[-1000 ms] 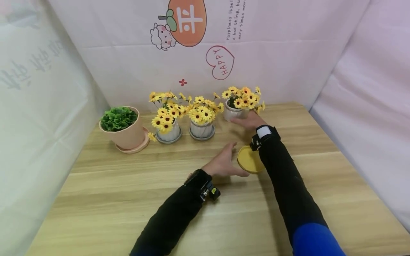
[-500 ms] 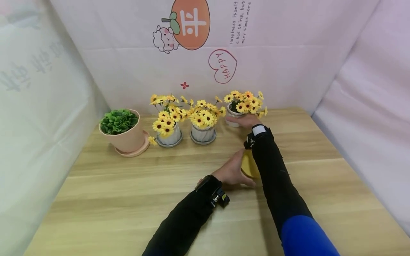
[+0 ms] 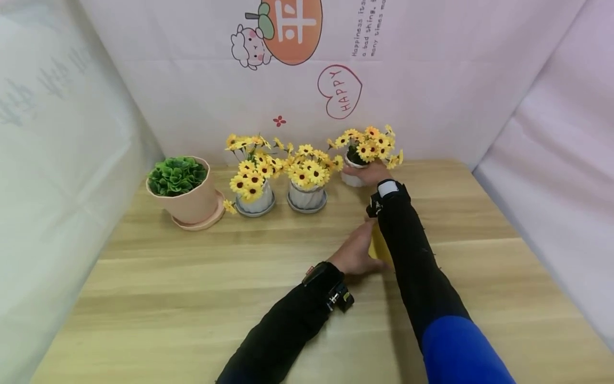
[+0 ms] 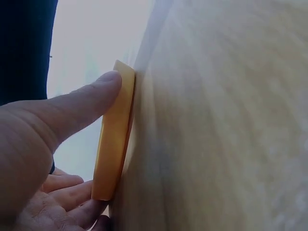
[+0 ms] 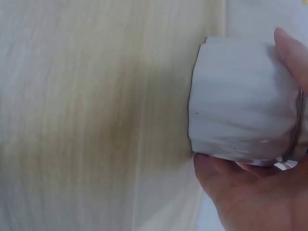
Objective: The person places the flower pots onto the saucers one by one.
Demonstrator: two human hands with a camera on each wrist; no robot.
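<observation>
My right hand (image 3: 369,174) holds a white ribbed flowerpot (image 3: 353,180) of yellow daisies at the back of the table. In the right wrist view the pot (image 5: 240,101) lies between thumb and fingers; its base is close to the tabletop, and I cannot tell whether it touches. A round yellow saucer (image 3: 380,248) is partly hidden under my right forearm. My left hand (image 3: 357,253) grips its rim, with the thumb on one side and fingers on the other. In the left wrist view the saucer (image 4: 114,139) is edge-on against the wood, one end looking slightly lifted.
Two potted yellow daisies, the middle one (image 3: 307,196) and the left one (image 3: 257,202), stand on grey saucers. Further left is a pink pot (image 3: 194,200) with a green plant. Printed white cloth (image 3: 422,96) hangs behind the wooden table (image 3: 192,298).
My left hand has moved right to the yellow saucer and taken hold of its rim. My right hand stays at the daisy pot, its forearm shifting slightly left over the saucer.
</observation>
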